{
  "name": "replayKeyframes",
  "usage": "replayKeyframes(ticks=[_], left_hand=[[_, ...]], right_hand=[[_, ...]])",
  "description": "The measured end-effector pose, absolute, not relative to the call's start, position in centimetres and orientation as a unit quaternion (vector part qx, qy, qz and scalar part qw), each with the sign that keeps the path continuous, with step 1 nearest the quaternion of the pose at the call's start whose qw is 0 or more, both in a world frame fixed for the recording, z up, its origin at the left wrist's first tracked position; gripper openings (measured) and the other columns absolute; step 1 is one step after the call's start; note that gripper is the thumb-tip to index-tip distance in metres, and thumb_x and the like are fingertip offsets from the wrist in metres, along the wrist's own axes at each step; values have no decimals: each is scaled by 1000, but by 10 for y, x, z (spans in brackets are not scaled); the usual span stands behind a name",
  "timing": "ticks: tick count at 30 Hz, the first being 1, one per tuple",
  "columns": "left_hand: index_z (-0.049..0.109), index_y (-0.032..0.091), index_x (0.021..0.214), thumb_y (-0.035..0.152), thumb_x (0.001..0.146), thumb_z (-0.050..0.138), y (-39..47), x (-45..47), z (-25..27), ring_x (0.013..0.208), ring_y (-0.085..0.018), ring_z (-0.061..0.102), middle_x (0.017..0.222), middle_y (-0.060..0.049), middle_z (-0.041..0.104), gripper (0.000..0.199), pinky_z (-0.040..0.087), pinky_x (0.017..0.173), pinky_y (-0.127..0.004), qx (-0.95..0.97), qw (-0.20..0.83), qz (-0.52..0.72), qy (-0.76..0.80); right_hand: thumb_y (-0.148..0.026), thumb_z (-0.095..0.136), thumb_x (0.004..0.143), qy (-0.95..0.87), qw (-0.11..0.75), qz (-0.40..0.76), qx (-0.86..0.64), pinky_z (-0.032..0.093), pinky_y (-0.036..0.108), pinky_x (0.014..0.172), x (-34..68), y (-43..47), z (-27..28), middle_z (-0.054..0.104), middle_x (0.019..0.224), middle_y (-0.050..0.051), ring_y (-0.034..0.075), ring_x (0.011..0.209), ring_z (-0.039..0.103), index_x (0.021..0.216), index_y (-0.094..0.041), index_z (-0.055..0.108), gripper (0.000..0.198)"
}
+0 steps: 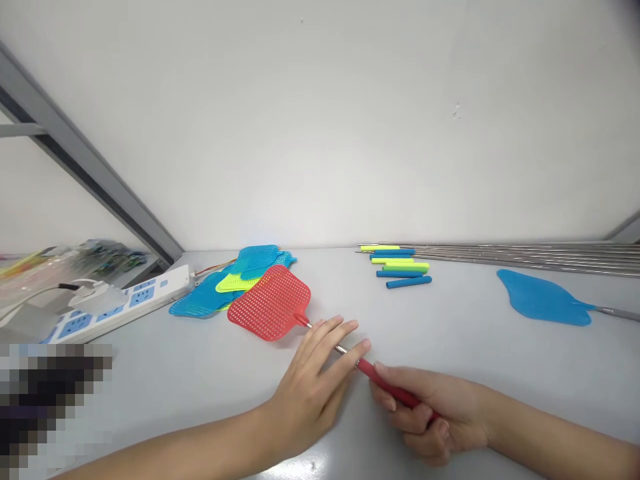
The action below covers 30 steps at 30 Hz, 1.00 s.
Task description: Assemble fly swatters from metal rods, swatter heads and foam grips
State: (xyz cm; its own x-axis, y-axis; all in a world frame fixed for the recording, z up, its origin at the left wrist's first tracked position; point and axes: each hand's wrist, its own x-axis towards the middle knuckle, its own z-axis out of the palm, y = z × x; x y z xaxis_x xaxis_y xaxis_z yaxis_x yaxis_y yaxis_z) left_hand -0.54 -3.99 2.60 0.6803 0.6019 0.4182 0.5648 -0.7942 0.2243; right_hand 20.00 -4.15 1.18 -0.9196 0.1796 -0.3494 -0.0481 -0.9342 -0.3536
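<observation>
A fly swatter has a red perforated head [270, 303], a thin metal rod [341, 349] and a red handle sleeve [387, 385]. My right hand [425, 413] is closed around the red handle, thumb along its top. Across the metal rod lies my left hand [320, 380], its fingers stretched and spread, with part of the rod showing between them. Its thumb is mostly hidden. The red head points up and left, close beside several blue and yellow swatter heads [205, 297] piled on the grey table [200, 380].
Several blue, yellow and green handle sleeves [407, 282] lie near the wall, beside a bundle of metal rods [525, 257]. A blue fly swatter [545, 300] rests at the right. At the left are a white power strip [173, 285] with plugs and a grey metal frame [90, 150].
</observation>
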Motion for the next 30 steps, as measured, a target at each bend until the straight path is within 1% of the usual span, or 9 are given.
replayKeyframes(ticks=[2,4,7,9,12,14,17,24,30], left_hand=[[38,20,117,2,74,41,-42,-8,27,115,-25,28,121,-11,35,46,29,92,-44,914,50,298,272],[45,18,106,3,73,43,-45,-8,28,103,-21,39,106,-10,45,36,34,87,-39,904,101,348,227],[50,15,88,13,79,40,-42,-3,31,76,-13,49,79,-4,53,14,41,73,-28,869,292,304,261],[52,13,79,26,84,36,-34,2,32,66,-11,49,73,-4,52,21,41,62,-25,785,439,273,342],[51,11,82,42,85,29,-21,5,30,56,-10,48,68,-4,51,38,39,51,-22,608,635,309,363],[48,13,96,46,84,28,-14,4,28,60,-11,50,76,-5,52,40,40,52,-24,520,698,352,345],[44,17,106,47,84,26,-10,2,26,63,-11,51,83,-5,52,41,41,57,-25,442,735,400,323],[48,16,100,49,84,24,-9,3,25,59,-11,48,68,-2,51,43,39,60,-23,324,745,490,316],[49,15,91,40,86,23,-12,4,25,64,-13,47,66,-2,50,36,40,59,-24,324,690,549,344]], right_hand=[[-52,27,81,-183,93,958,-200,16,13,28,199,-43,13,23,39,-9,3,28,16,70,-19,43,39],[-53,27,81,-182,129,952,-211,13,13,28,199,-45,13,22,40,-9,3,29,14,70,-19,42,38],[-52,29,81,-172,157,946,-228,11,13,29,199,-45,15,22,43,-8,2,30,14,70,-20,40,35],[-51,30,81,-170,151,946,-232,10,13,30,199,-45,15,21,43,-8,2,30,15,69,-20,40,34],[-50,30,82,-179,139,943,-242,10,13,30,199,-46,16,21,44,-8,2,31,15,70,-20,41,34],[-50,29,82,-189,128,940,-254,10,13,30,198,-47,17,21,44,-8,2,31,15,71,-20,42,34],[-50,28,82,-206,106,936,-266,10,13,30,196,-48,19,22,43,-8,2,31,15,72,-20,43,34],[-50,32,80,-201,52,943,-261,9,12,28,196,-46,23,21,42,-8,2,31,14,72,-18,45,35],[-50,30,81,-185,72,947,-255,10,12,28,197,-45,23,19,42,-8,2,31,13,72,-18,45,36]])
